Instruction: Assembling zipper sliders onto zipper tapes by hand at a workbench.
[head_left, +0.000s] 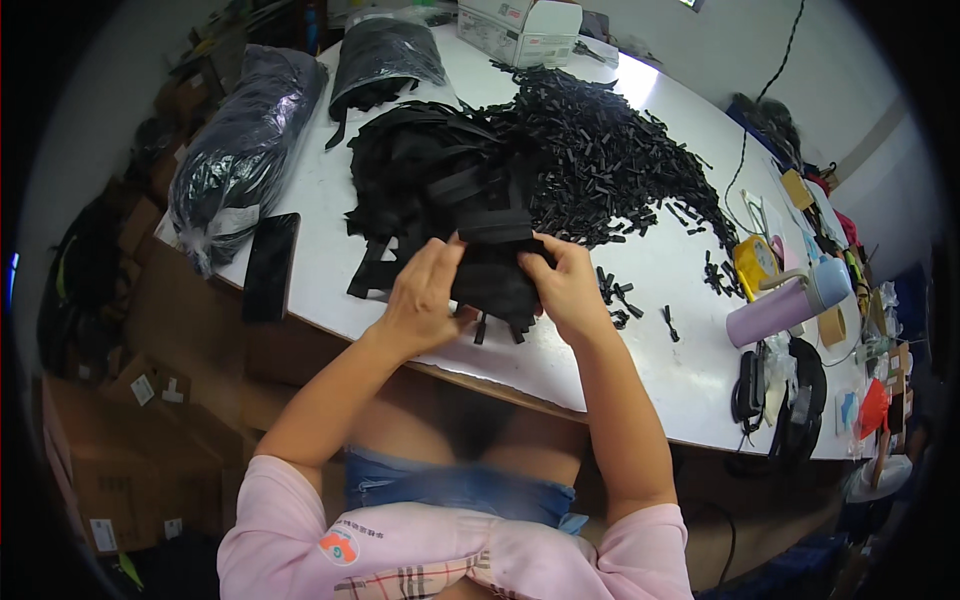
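Both hands, left hand [425,295] and right hand [565,290], pinch a bundle of black straps [495,270] at the near edge of the white table [650,270]. Beyond the bundle lies a heap of small black pieces [600,150]; left of it, a dark phone [270,265]; cardboard boxes [120,470] stand on the floor below.

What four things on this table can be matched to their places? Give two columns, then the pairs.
Things:
1. phone
2. lilac bottle
3. cardboard box
4. bundle of black straps

Places:
A. far edge of the white table
B. between both hands
C. right side, lying down
D. left edge, overhanging

Pairs: 1-D, 2-C, 3-A, 4-B
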